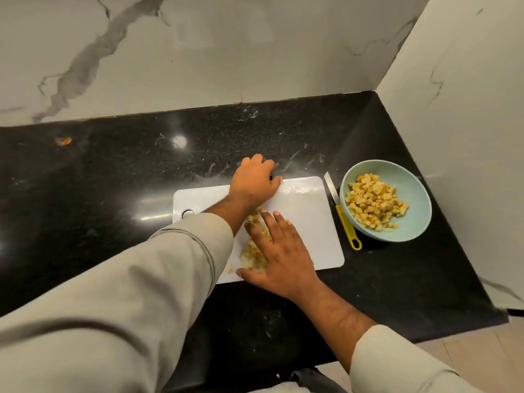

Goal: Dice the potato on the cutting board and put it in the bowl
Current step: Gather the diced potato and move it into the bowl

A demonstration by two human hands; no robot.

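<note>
His left hand (254, 181) grips the far edge of the board (309, 222); the right hand (279, 251) lies flat on the dice (252, 252). The knife (341, 212) lies beside the bowl (411, 188).

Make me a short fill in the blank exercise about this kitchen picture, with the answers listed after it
1. The bowl holding diced potato is light ____ in colour.
2. The knife has a ____ handle and lies between the cutting board and the bowl.
3. The right hand lies flat over the potato pieces on the ____.

Answers: green; yellow; cutting board
</note>
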